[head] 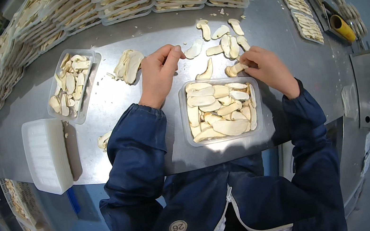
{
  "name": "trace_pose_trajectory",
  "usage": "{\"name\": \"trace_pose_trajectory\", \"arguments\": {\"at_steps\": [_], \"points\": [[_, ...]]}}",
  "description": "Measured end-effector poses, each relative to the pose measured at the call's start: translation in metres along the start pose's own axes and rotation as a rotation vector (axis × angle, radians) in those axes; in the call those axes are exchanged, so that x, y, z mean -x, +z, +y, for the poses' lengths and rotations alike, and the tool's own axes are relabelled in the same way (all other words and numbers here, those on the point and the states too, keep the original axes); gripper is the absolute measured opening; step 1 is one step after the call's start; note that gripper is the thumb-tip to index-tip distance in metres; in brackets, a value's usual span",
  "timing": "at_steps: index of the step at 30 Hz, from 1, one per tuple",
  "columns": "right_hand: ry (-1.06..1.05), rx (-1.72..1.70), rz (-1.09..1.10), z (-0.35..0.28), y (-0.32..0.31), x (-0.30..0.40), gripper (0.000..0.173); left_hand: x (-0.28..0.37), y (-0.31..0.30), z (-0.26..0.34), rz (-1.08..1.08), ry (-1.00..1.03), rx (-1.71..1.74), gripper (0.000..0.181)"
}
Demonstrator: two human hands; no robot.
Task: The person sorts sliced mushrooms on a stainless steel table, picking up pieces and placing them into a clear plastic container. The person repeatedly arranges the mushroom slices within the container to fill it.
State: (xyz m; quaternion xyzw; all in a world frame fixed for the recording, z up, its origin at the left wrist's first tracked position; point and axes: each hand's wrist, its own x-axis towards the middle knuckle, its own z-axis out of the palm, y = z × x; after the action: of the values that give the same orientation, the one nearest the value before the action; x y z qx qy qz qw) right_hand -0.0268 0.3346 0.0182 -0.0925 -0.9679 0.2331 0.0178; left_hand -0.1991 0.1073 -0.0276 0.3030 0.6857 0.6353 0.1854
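My left hand [161, 74] is above the steel table, thumb and fingers drawn together, with nothing visible between them. Just right of its fingertips lies a pale mushroom slice [194, 49]. With thumb and fingers, my right hand [265, 67] pinches the end of a yellowish mushroom slice [234, 70] low over the table. In front of me a clear plastic tray [258, 104] is filled with mushroom slices [227, 109] laid in overlapping rows. More loose slices [228, 46] are scattered beyond it. Left of my left hand sits a small pile of larger slices [129, 66].
A second tray of slices [69, 84] is at the left, behind a stack of white plastic trays [47, 154] at the table edge. Stacked filled trays [125, 2] line the back. More filled trays [306, 25] run along the right, near a yellow cylinder [342, 28].
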Motion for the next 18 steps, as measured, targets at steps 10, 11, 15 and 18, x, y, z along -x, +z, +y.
{"name": "trace_pose_trajectory", "arguments": {"at_steps": [10,11,15,18], "points": [[0.048,-0.235,-0.093,-0.003,0.007,-0.013,0.014,-0.001,0.000,-0.001,0.000,-0.005,0.008,0.032],[0.107,-0.323,-0.112,-0.003,0.010,-0.014,0.015,-0.001,0.001,-0.002,0.000,-0.007,0.018,0.032],[0.041,-0.173,0.062,-0.006,0.012,-0.018,0.020,-0.001,0.001,-0.002,0.010,-0.013,0.036,0.031],[0.064,-0.119,0.022,-0.016,0.011,-0.018,0.022,-0.001,0.000,-0.002,0.015,-0.029,0.045,0.030]]}}
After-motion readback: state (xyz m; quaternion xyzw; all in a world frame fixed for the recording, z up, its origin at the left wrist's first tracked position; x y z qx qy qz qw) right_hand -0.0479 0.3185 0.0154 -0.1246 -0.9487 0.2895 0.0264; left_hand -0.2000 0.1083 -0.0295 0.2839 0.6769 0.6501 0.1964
